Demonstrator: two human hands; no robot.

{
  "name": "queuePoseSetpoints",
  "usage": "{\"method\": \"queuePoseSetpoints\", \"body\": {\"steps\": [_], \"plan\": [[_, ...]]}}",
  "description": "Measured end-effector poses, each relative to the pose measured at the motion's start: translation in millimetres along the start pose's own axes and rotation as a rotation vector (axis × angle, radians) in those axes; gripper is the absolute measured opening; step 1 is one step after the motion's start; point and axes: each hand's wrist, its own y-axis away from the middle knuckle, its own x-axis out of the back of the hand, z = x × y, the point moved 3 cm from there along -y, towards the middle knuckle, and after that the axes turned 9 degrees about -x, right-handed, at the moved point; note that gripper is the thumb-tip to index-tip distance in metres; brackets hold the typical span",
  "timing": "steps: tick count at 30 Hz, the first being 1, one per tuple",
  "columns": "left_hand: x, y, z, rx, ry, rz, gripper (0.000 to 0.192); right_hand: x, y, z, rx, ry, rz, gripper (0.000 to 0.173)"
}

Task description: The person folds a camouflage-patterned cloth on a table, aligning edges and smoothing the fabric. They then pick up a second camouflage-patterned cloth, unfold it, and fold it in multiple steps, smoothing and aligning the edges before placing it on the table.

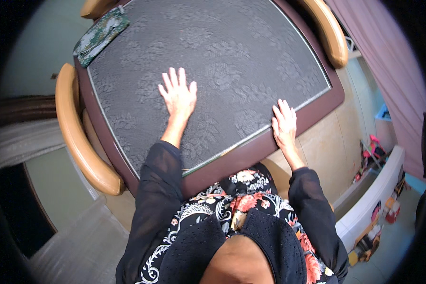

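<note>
My left hand (179, 96) rests palm down with spread fingers on a dark grey cloth (216, 53) patterned with raised leaves and flowers. The cloth covers the middle of a table with a dark red-brown border (234, 167), and a pale strip runs along the cloth's edge. At the near right edge lies my right hand (284, 122), its fingertips on the cloth and its palm over the border. Neither hand holds anything. A folded camouflage-print fabric piece (101, 37) lies at the table's far left corner.
Tan chairs with curved backs stand at the left (81, 135) and far right (328, 32). A pink curtain (380, 53) hangs at the right. Below it, a low white ledge (372, 198) has assorted small items around it on the floor. Sheer pale fabric (81, 248) is at lower left.
</note>
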Motion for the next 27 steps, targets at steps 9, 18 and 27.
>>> {"method": "queuePoseSetpoints", "body": {"steps": [9,18,27], "plan": [[-21,-4,-15,-0.012,-0.128,0.085,0.057,122,215,105,-0.668,0.451,-0.452,0.057],[-38,-16,-40,-0.020,-0.119,0.083,0.057,216,354,109,-0.885,0.600,-0.245,0.056],[-42,-22,-53,-0.041,-0.088,0.108,0.059,259,441,105,-1.286,0.541,-0.167,0.052]]}}
